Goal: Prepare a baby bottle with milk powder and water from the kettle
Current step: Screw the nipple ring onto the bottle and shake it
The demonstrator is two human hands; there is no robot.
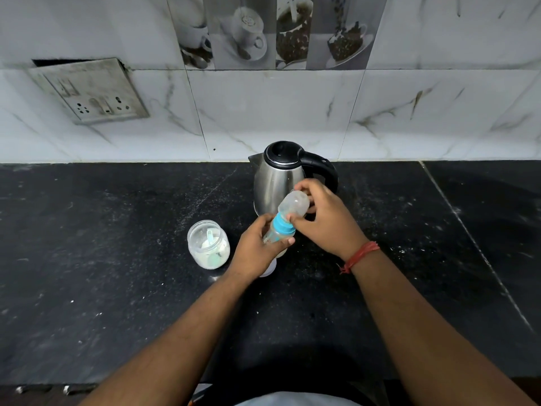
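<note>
A baby bottle (276, 230) with a blue collar and a cloudy clear cap (293, 205) is held tilted above the black counter (117, 288), in front of the steel kettle (275, 183). My left hand (257, 247) grips the bottle's body from below. My right hand (325, 218) curls its fingers round the cap and collar. An open clear jar of milk powder (208, 244) with a pale blue scoop inside stands just left of my left hand. The kettle's lid is closed, its black handle to the right.
A small white object (268, 271), partly hidden under my left wrist, lies on the counter. Tiled wall behind the kettle carries a socket plate (90, 92) at upper left. Powder specks dot the counter. A seam (474, 244) runs through the counter at right.
</note>
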